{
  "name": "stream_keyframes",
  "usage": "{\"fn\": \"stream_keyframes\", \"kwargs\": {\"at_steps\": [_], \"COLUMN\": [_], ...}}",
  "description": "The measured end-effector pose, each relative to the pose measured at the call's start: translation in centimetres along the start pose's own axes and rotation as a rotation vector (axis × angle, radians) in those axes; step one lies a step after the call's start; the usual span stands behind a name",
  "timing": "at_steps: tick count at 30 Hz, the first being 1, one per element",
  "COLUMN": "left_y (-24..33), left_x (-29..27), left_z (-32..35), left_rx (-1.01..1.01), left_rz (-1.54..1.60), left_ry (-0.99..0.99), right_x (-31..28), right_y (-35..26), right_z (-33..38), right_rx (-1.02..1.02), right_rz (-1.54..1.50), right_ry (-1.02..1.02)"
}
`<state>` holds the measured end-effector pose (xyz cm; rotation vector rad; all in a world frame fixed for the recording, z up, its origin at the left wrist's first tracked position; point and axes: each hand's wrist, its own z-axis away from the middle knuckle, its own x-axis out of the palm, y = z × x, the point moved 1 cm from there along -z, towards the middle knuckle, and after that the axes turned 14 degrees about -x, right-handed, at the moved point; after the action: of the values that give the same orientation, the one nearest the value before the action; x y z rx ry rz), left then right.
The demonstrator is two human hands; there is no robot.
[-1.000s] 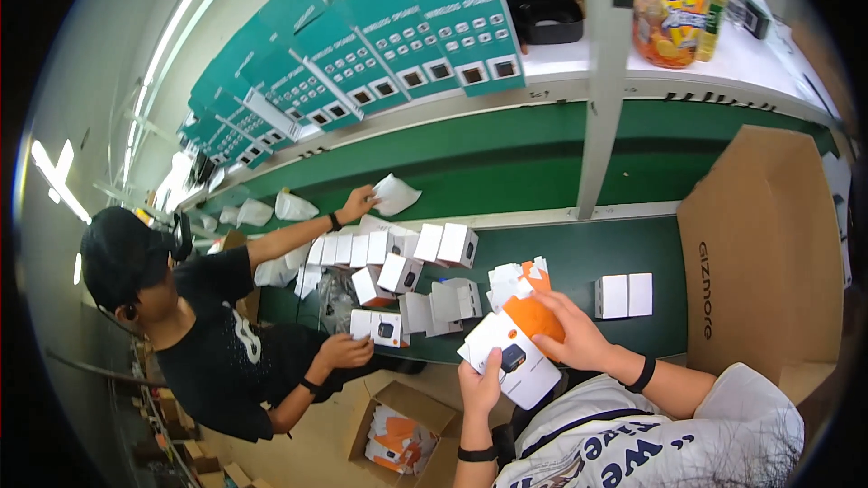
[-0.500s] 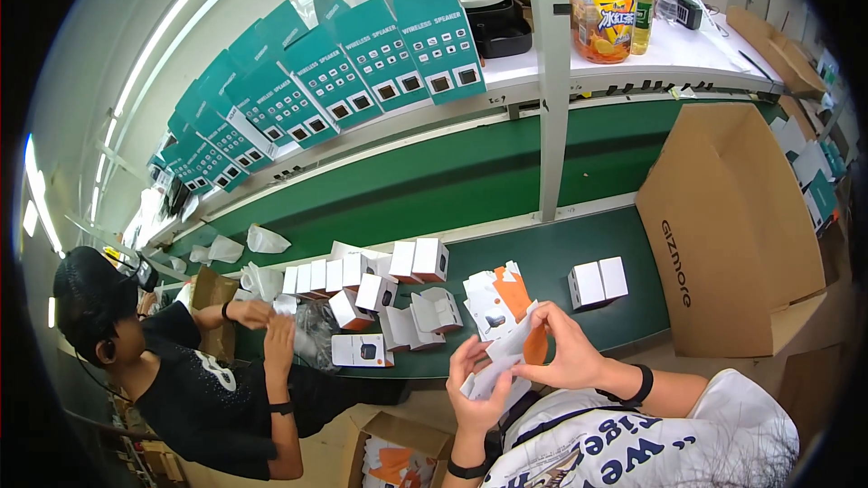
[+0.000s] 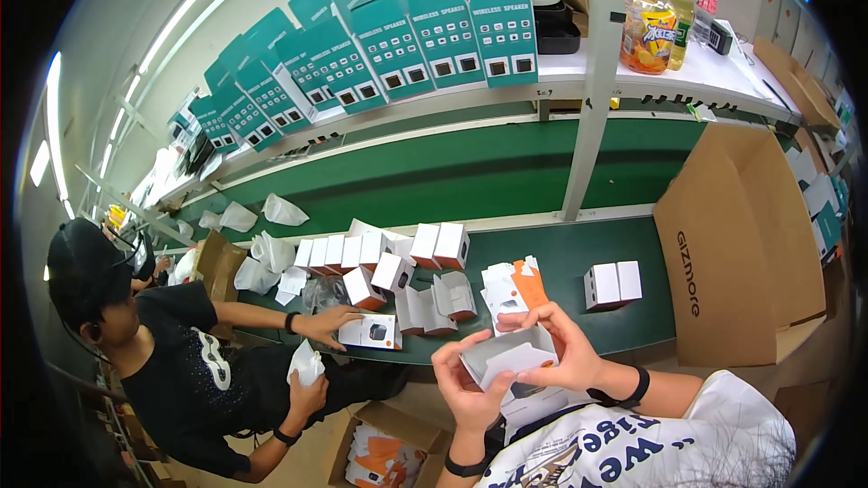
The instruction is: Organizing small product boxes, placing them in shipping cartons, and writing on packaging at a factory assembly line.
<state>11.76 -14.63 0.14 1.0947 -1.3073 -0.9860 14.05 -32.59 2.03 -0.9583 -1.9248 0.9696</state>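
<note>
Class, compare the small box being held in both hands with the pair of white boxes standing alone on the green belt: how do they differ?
The held box is open, flaps up, tilted between the left hand and right hand. The pair of white boxes is closed, upright and untouched on the belt. Both are small white cartons.

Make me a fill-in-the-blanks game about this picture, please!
1. The left hand and right hand hold an open white ____ together.
2. The belt under the small boxes is ____ in colour.
3. The bottles stand up on the ____.
4. The big cardboard box stands to the person's ____.

Missing words: box; green; shelf; right
</note>
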Motion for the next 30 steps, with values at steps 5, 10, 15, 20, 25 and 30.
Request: {"fn": "stream_keyframes", "kwargs": {"at_steps": [5, 10, 15, 20, 25, 30], "left_y": [1.1, 1.5, 1.3, 0.6, 1.2, 1.0], "left_x": [-0.3, -0.1, 0.5, -0.3, -0.5, -0.2], "left_z": [0.5, 1.3, 2.0, 1.9, 1.6, 1.4], "left_rx": [-0.001, 0.037, 0.03, 0.095, 0.01, -0.043], "left_rz": [-0.043, -0.147, -0.062, -0.161, -0.187, -0.225], "left_ry": [-0.082, 0.009, 0.132, 0.1, 0.018, 0.045], "right_x": [0.3, 0.7, 0.6, 0.2, -0.2, 1.6], "right_y": [0.2, 0.3, 0.4, 0.2, 0.5, 1.7], "right_z": [-0.4, -0.5, -0.4, -0.5, 0.0, 1.1], "right_rx": [-0.025, -0.059, -0.056, -0.04, -0.068, -0.206], "right_rz": [-0.031, 0.031, 0.061, 0.067, 0.262, 0.151], "right_ry": [-0.034, -0.006, -0.004, -0.103, -0.2, 0.141]}}
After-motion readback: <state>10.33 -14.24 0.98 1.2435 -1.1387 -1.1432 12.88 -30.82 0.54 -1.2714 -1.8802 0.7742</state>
